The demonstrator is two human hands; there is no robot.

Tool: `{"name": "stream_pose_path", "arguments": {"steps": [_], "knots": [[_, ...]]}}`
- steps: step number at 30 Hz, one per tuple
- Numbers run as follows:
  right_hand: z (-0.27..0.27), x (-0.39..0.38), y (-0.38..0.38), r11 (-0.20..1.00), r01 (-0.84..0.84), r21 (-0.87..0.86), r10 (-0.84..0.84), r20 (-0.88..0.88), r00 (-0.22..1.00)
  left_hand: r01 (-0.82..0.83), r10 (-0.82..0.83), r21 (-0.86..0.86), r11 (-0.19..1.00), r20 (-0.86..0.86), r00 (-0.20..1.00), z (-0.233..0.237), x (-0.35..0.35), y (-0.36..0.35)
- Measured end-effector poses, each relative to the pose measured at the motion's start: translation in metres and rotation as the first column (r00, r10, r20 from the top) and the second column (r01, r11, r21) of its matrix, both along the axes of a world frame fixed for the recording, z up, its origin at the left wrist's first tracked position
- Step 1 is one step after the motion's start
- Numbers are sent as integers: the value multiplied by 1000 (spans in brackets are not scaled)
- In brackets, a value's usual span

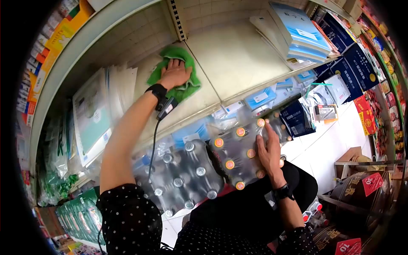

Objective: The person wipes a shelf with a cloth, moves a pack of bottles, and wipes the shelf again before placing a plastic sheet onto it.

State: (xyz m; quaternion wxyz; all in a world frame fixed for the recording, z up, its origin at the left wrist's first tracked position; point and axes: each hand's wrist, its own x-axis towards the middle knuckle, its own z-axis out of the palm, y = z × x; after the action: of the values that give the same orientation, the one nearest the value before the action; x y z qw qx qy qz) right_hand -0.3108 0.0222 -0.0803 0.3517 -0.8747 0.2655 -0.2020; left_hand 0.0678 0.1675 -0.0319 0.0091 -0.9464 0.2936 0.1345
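Note:
My left hand (173, 75) presses down on a green cloth (187, 90) on the pale shelf board (229, 55); the cloth bunches up around my fingers. My right hand (269, 148) lies with its fingers stretched out over a shrink-wrapped pack of orange-capped bottles (233, 148). Beside that pack, in front of the shelf, stands a second wrapped pack with clear or white caps (180, 174). Both wrists wear dark bands, and a small device with a cable hangs at the left one.
Clear plastic folders (95, 114) stand at the shelf's left end, and a stack of blue booklets (301, 32) lies at its right. Blue packets (261, 97) fill the level below. Dark blue boxes (355, 63) and dark brown sacks (357, 195) are on the right.

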Motion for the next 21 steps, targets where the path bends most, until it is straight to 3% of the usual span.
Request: {"name": "stream_pose_path", "arguments": {"steps": [5,10,11,15,16,21], "knots": [[2,2,1,1000,12,-5,-12,-19,1000,-151,150,27,988,15,989,-12,66,-26],[-3,3,-2,999,19,-40,-19,-10,1000,-181,177,63,981,67,982,-36,137,-35],[-3,2,-1,998,14,-55,-15,-4,1000,-190,183,94,977,72,980,-40,141,-36],[0,2,0,997,43,57,-45,33,998,-278,281,-45,959,70,957,-10,97,-41],[3,2,1,998,53,41,-54,32,998,-188,192,-61,980,71,979,-43,138,-36],[2,2,2,997,67,44,-71,93,993,43,-44,24,999,47,998,-26,77,-11]]}}
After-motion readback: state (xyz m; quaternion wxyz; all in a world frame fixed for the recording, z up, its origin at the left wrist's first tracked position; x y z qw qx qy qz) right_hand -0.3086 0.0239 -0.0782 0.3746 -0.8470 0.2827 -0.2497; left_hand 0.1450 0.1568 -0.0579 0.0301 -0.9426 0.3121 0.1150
